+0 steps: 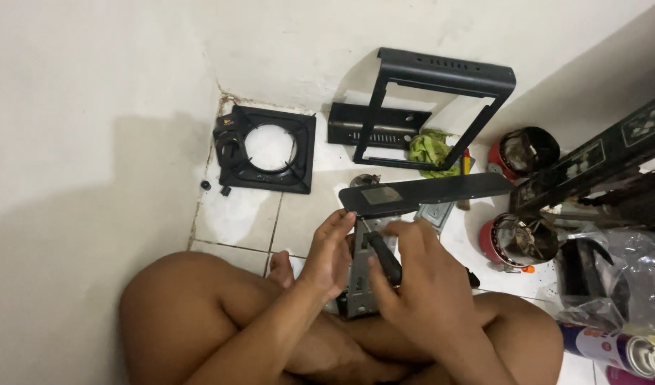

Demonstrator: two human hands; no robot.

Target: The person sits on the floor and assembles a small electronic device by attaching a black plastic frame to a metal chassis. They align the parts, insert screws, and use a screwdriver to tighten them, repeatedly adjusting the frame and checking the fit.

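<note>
Head view looks down on a person sitting cross-legged on a white tiled floor [235, 221]. Two red cans [516, 239] with open tops stand to the right; what lies inside them is too dim to tell. A clear plastic bag [620, 274] sits at the right edge, its contents unclear, with a spray can [612, 349] lying below it.

A grey metal plate [359, 285] rests over the lap, its long axis running away from the person, tilted slightly right at the far end. The left hand [327, 257] steadies its left edge, fingers curled against the metal. The right hand [420, 281] wraps a black-handled screwdriver [383, 260], fingers closed round the handle, the tool pointing up-left onto the plate.

A long black panel [427, 191] lies crosswise just beyond. Further off are a square burner plate [270, 150], a black frame [434, 107] leaning on the wall, and a green cloth [429, 151].
</note>
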